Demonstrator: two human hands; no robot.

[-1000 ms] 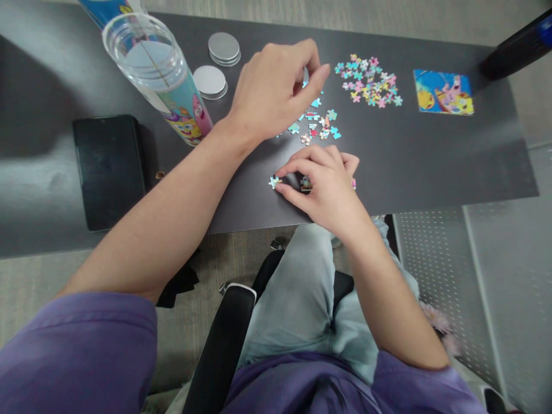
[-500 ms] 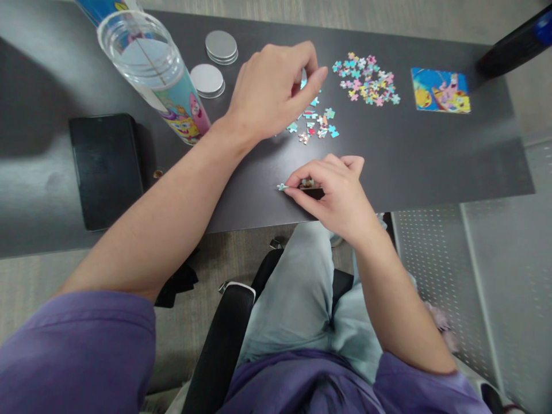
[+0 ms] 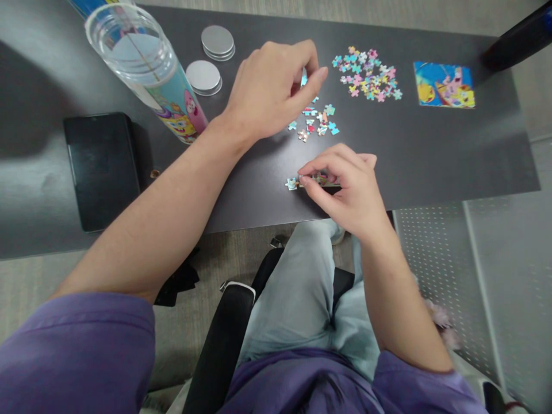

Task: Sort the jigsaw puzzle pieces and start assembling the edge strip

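Note:
My right hand [image 3: 351,187] is at the table's front edge, thumb and forefinger pinched at the left end of a short strip of joined jigsaw pieces [image 3: 319,178]. A pale blue jigsaw piece [image 3: 291,183] sticks out at that end, just left of the fingertips; the palm and fingers cover part of the strip. My left hand [image 3: 276,86] is held over a small group of loose jigsaw pieces [image 3: 321,122], partly hiding them. Its fingers are loosely curled, with a gap between thumb and forefinger, and blue pieces show through it.
Farther back lies a larger heap of jigsaw pieces [image 3: 368,75], with a cartoon picture card [image 3: 445,86] to its right. A clear-topped cartoon tumbler [image 3: 146,75], silver discs [image 3: 204,76] and a black tablet-like device [image 3: 102,169] are on the left. A dark cylinder [image 3: 513,43] stands far right.
My right hand has shifted a little right and up. The pale piece that was at its fingertips now lies at the strip's left end, and more of the strip shows. The left hand has barely moved.

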